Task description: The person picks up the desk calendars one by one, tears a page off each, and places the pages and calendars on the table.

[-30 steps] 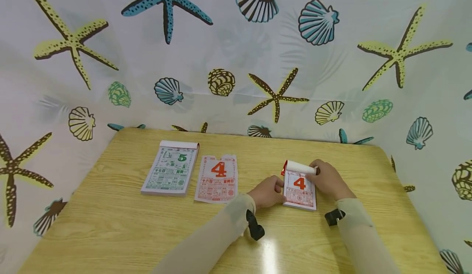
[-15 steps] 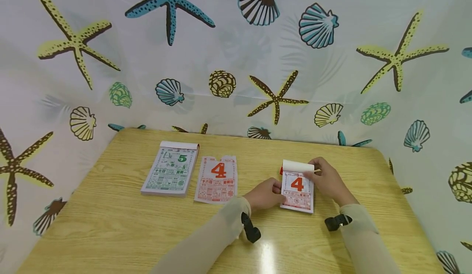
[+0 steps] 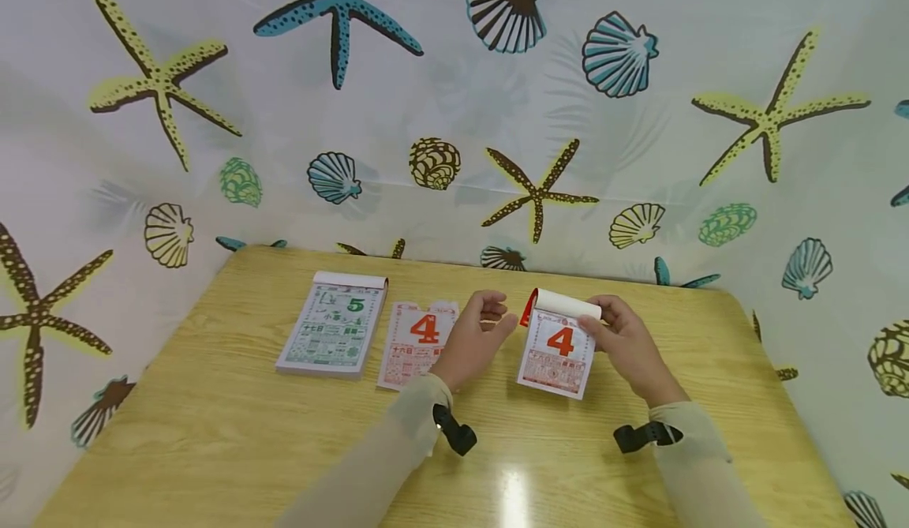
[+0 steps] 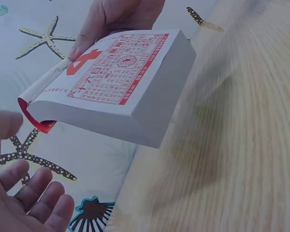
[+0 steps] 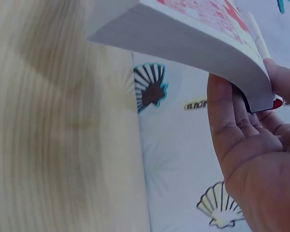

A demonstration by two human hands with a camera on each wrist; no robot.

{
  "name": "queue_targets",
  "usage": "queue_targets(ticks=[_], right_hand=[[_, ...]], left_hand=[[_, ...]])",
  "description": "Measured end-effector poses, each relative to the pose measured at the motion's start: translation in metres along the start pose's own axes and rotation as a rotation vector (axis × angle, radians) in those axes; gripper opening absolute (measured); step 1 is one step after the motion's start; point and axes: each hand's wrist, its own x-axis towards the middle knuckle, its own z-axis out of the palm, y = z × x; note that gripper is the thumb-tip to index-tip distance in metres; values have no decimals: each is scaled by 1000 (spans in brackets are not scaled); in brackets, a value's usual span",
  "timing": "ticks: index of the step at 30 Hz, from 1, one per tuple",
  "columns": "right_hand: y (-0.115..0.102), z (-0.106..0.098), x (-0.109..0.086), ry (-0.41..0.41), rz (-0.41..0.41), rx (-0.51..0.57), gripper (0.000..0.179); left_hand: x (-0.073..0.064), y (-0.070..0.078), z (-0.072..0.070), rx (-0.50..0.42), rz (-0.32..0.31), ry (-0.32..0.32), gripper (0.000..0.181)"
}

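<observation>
The left sleeve [image 3: 369, 457] and right sleeve [image 3: 699, 465] are long, plain and cream-coloured. A black strap with a blocky black end sits at each wrist: left strap [image 3: 453, 431], right strap [image 3: 648, 436]. The left hand [image 3: 477, 337] and right hand [image 3: 632, 350] are bare.

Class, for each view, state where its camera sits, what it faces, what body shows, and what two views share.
Head: on the head, facing forward and down at the table; both sleeves, left hand and right hand show.
Left wrist: on that wrist, facing the held calendar pad; both hands partly show.
Right wrist: on that wrist, facing the pad's side; right hand shows.
Both wrist views share the pad and right hand.
</observation>
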Motion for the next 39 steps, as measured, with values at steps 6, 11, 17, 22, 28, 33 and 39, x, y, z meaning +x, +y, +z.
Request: queue_targets(ticks=[6, 11, 17, 22, 28, 33, 39], right_hand=[[-16, 18, -5, -58, -75, 11, 40], [-24, 28, -5, -65, -111, 13, 38], [-29, 36, -5, -61, -109, 39, 38], [-28, 41, -3, -57, -97, 44, 38], [-26, 48, 2, -50, -81, 7, 41], [-27, 56, 0, 41, -177, -210, 52], [-34, 67, -10, 228, -570, -662, 47]], left_hand=[[-5, 4, -7, -84, 27, -173, 66], [-11, 2, -10, -160, 17, -256, 63], [-15, -1, -13, -259, -31, -298, 59], [-17, -6, -14, -355, -74, -316, 61], [-16, -9, -13, -398, -111, -253, 64], [-16, -12, -13, -404, -180, -139, 71], [-15, -12, -16, -389, -186, -92, 78]])
